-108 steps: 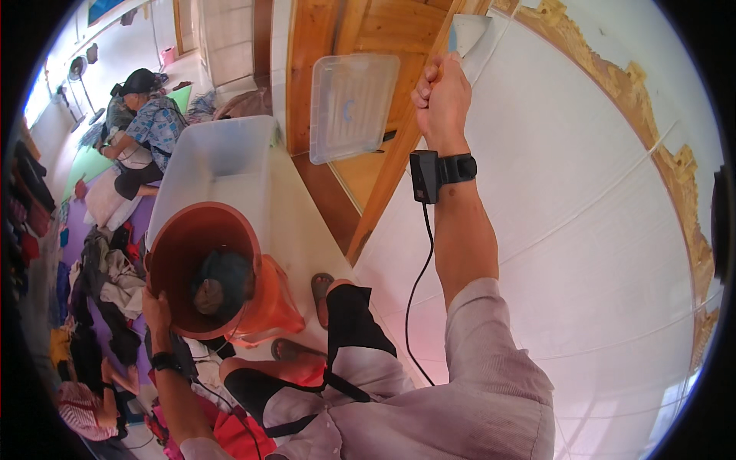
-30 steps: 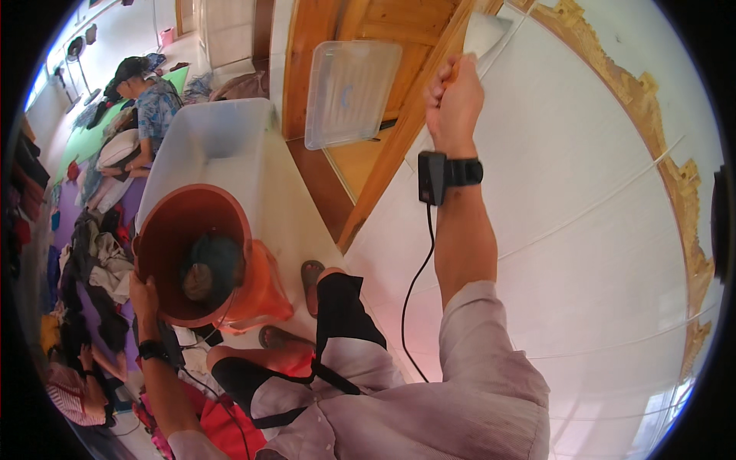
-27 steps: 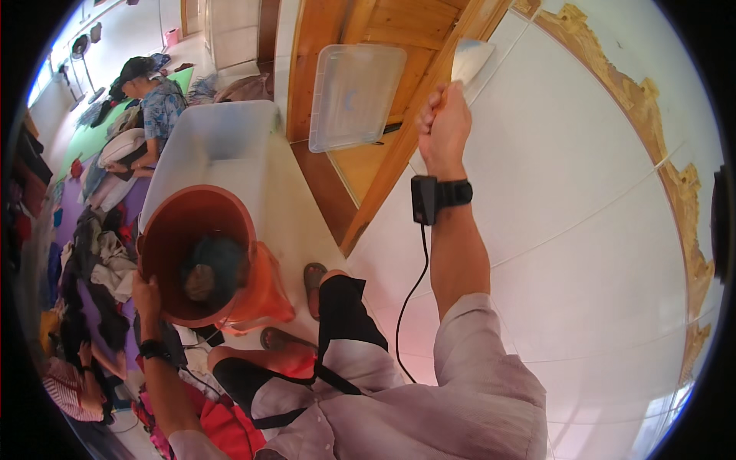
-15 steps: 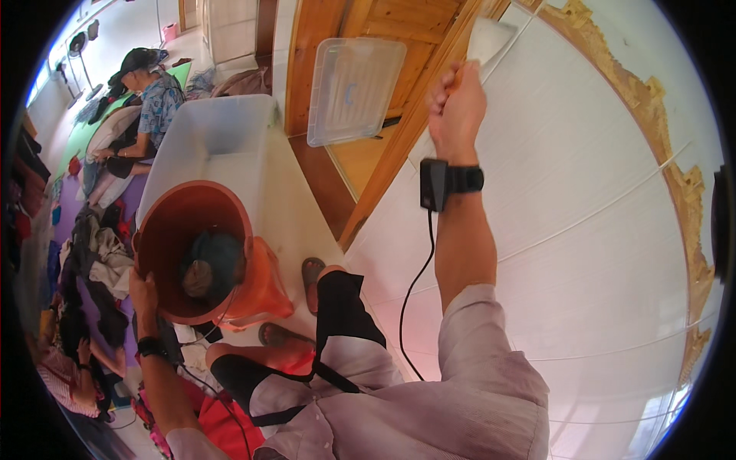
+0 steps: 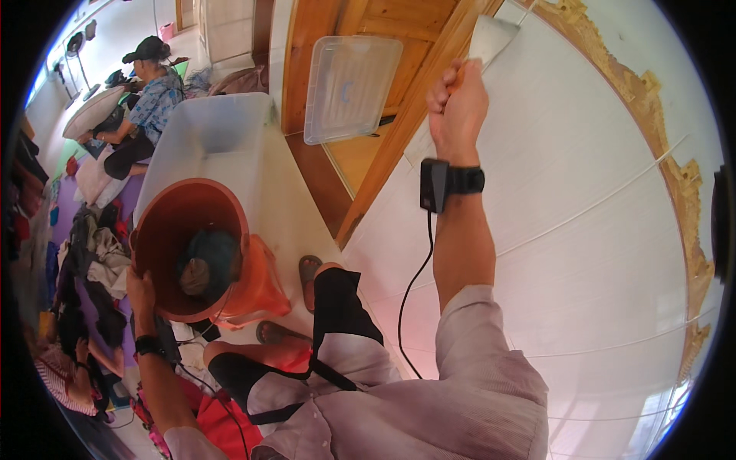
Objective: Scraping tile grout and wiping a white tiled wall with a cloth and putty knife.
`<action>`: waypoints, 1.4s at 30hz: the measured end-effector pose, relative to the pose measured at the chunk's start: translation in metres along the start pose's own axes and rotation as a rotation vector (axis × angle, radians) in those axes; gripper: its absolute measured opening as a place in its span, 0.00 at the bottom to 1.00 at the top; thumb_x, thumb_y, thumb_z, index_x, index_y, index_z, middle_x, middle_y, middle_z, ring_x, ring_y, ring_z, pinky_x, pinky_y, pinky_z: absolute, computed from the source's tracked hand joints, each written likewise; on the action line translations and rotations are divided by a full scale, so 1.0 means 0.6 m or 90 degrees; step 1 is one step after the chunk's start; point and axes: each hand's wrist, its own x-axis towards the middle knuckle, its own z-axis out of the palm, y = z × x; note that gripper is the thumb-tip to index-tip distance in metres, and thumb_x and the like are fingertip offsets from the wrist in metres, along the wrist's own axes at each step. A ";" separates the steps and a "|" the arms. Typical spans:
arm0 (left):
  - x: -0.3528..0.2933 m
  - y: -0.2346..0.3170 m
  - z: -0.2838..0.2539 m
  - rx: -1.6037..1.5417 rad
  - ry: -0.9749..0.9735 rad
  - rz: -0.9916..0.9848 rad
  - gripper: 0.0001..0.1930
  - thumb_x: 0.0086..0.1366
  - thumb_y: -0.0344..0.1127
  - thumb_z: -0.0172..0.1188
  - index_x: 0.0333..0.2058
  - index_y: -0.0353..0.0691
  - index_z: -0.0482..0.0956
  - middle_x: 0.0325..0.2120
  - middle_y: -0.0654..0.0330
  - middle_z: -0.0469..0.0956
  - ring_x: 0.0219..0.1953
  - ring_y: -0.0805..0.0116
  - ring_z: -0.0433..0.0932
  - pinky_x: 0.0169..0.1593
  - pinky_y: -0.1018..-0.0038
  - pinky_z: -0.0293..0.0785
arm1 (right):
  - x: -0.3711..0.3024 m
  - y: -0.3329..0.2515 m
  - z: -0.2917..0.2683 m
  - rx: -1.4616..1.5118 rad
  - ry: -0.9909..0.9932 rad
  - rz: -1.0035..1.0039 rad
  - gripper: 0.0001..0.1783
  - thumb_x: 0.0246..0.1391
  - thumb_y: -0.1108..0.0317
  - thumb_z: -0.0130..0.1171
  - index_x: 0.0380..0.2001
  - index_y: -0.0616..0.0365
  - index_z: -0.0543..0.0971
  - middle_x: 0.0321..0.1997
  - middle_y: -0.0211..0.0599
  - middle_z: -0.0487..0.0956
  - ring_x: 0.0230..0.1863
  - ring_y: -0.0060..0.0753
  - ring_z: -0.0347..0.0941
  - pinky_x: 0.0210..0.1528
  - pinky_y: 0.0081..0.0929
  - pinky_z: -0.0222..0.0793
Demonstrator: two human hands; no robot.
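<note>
My right hand [image 5: 462, 115] is closed around the orange handle of a putty knife [image 5: 495, 38]. Its broad pale blade is against or just off the white tiled wall [image 5: 560, 192], near the wooden door frame; I cannot tell if it touches. Low on the left, my left hand [image 5: 140, 293] grips the side of a reddish-brown bucket [image 5: 162, 230], tilted so that I see into it. A blue-green bundle [image 5: 213, 257] and a small tan item [image 5: 195, 277] lie at its bottom. The left fingers are partly hidden by the bucket.
An orange bucket [image 5: 264, 284] stands under the brown one, beside a clear plastic bin [image 5: 222, 138]. A clear lid [image 5: 351, 92] leans by the wooden door [image 5: 391, 46]. A co-worker [image 5: 157, 96] handles a pillow amid clothes; another person [image 5: 65, 372] is lower left. A black cable [image 5: 410, 299] hangs from my right wrist.
The putty knife's blade has shifted slightly to the right and its angle differs a little. The co-worker has raised the upper body and lifted a pillow. My left hand stays on the bucket.
</note>
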 end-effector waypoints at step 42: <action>-0.009 0.040 0.001 -0.005 -0.032 0.026 0.17 0.62 0.31 0.56 0.48 0.31 0.71 0.43 0.38 0.75 0.49 0.38 0.73 0.51 0.56 0.68 | 0.011 0.012 -0.020 0.008 -0.010 0.043 0.15 0.67 0.55 0.46 0.34 0.56 0.69 0.23 0.28 0.66 0.16 0.20 0.55 0.16 0.21 0.49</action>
